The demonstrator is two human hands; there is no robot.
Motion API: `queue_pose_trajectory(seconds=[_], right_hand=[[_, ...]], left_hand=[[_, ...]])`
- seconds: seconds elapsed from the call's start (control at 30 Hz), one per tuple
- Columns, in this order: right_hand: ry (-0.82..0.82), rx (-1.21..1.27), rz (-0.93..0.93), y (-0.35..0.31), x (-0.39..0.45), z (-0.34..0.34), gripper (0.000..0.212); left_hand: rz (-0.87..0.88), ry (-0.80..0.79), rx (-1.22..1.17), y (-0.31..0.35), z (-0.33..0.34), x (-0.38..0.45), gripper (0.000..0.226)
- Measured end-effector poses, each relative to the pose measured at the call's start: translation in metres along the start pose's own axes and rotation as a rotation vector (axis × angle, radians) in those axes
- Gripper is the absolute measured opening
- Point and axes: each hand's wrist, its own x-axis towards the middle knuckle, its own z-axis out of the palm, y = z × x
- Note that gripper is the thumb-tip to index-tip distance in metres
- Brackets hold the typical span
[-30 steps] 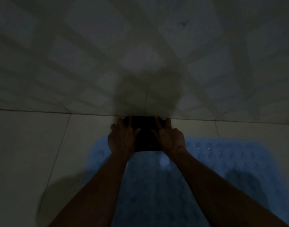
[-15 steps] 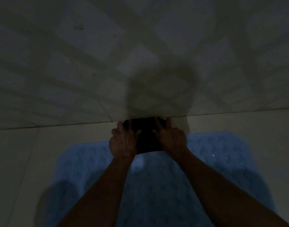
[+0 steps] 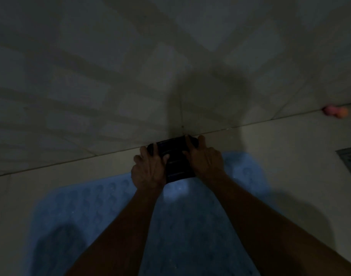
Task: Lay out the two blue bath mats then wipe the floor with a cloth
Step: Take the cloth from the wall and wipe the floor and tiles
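both hands, left hand (image 3: 148, 172) and right hand (image 3: 205, 161), still press flat-fingered on the dark cloth (image 3: 175, 160) at the wall's foot beyond the blue bath mat (image 3: 91, 212), while the view has swung rightward, suggesting wiping is under way.

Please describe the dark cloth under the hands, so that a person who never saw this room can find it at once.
Start at the line where the tiled wall meets the floor. A blue bath mat lies just below that line. At the mat's far edge, both hands, left hand and right hand, press on the dark cloth, the only nearly black, folded thing here.
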Motion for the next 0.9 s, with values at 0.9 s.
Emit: queue_pose_trajectory(seconds=[0.9], right_hand=[[0.137,-0.018,0.316,0.230,-0.027,-0.052,0.057]], left_hand=[[0.309,-0.007,-0.030,0.248,0.011,-0.011,0.065]])
